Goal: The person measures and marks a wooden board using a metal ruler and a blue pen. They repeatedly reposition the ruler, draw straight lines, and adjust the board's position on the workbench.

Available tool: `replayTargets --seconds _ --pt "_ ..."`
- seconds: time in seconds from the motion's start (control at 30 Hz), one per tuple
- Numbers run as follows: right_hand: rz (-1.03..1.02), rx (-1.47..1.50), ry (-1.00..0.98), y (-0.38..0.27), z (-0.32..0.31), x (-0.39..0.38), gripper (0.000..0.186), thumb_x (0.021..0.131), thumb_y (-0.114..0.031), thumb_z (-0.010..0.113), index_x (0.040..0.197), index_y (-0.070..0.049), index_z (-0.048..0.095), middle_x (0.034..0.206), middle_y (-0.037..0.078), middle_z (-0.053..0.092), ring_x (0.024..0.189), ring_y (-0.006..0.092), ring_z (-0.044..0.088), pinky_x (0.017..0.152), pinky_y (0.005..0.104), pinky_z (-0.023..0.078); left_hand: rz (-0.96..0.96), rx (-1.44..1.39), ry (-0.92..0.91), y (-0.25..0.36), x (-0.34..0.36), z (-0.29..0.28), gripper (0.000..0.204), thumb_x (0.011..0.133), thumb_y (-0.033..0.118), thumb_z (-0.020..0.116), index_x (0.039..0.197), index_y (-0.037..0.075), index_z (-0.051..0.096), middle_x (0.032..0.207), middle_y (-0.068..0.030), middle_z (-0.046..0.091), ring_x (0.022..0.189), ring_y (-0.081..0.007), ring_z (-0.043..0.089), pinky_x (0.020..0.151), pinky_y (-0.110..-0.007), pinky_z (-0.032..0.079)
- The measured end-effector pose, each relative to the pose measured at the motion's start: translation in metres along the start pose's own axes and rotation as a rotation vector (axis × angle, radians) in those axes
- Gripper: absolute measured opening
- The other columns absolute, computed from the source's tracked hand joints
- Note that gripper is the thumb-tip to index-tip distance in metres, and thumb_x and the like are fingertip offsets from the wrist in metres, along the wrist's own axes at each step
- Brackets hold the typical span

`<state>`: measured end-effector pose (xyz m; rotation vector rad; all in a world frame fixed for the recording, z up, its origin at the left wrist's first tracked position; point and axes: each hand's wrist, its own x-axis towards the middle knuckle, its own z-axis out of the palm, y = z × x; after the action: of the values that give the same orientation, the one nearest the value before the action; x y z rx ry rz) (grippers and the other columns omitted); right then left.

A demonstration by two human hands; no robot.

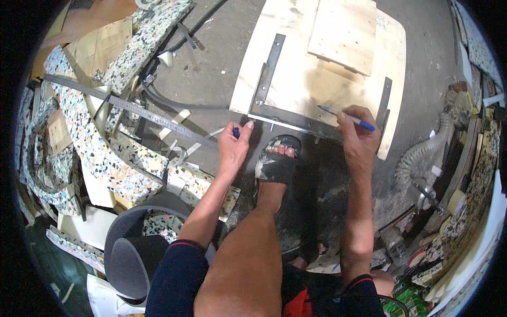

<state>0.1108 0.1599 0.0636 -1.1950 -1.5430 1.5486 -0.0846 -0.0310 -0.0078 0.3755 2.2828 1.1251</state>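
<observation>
My right hand (359, 132) grips a blue pen (330, 111), its tip pointing left over a pale plywood board (280, 79). My left hand (233, 145) is closed around a small blue item (236, 132), possibly a cap, with its thumb beside the left end of a metal bar (285, 124) along the board's lower edge. Dark metal strips (274, 53) lie along both sides of the board, and a smaller plywood piece (342, 34) rests on its upper part. A long steel ruler (140, 112) slants across foam scraps toward my left hand.
Speckled foam offcuts (95, 132) and a curled grey foam roll (134, 264) crowd the left. My sandalled foot (272, 169) stands just below the board on the concrete floor (195, 63). A ridged hose (417, 158), tools and more scraps lie along the right.
</observation>
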Motion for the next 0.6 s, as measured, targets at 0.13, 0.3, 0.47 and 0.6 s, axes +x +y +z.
replayTargets --seconds 0.13,0.3,0.47,0.6 --pt "-0.080 0.012 -0.041 0.012 0.035 0.042 0.017 0.094 -0.009 0.068 0.105 0.004 0.070 0.087 0.004 0.069 0.077 0.0098 0.061 0.071 0.0249 0.049 -0.016 -0.002 0.028 -0.006 0.000 0.003 0.043 0.091 0.035 0.076 0.072 0.005 0.051 0.065 0.0017 0.047 0.064 -0.0100 0.040 0.056 -0.030 0.036" --pt "-0.172 -0.028 -0.168 0.041 0.074 0.109 0.022 0.091 -0.015 0.071 0.106 0.001 0.074 0.086 0.005 0.072 0.076 0.0090 0.063 0.070 0.0256 0.050 -0.056 -0.049 0.018 -0.012 0.002 0.009 0.043 0.090 0.035 0.077 0.072 0.006 0.051 0.064 0.0025 0.046 0.062 -0.0100 0.039 0.055 -0.030 0.036" --pt "-0.203 -0.174 -0.183 0.045 0.103 0.139 0.021 0.088 -0.018 0.072 0.103 -0.004 0.076 0.080 0.006 0.073 0.072 0.0117 0.065 0.067 0.0282 0.052 -0.073 -0.090 -0.003 -0.020 -0.001 0.004 0.042 0.093 0.037 0.075 0.073 0.008 0.053 0.066 0.0038 0.049 0.062 -0.0082 0.040 0.055 -0.029 0.035" --pt "-0.206 -0.255 -0.212 0.050 0.111 0.135 0.023 0.092 -0.020 0.071 0.108 -0.005 0.076 0.073 0.000 0.066 0.066 0.0072 0.054 0.061 0.0245 0.045 -0.073 -0.080 0.018 -0.034 -0.007 -0.002 0.041 0.093 0.036 0.076 0.073 0.009 0.052 0.064 0.0036 0.049 0.060 -0.0074 0.041 0.053 -0.028 0.035"
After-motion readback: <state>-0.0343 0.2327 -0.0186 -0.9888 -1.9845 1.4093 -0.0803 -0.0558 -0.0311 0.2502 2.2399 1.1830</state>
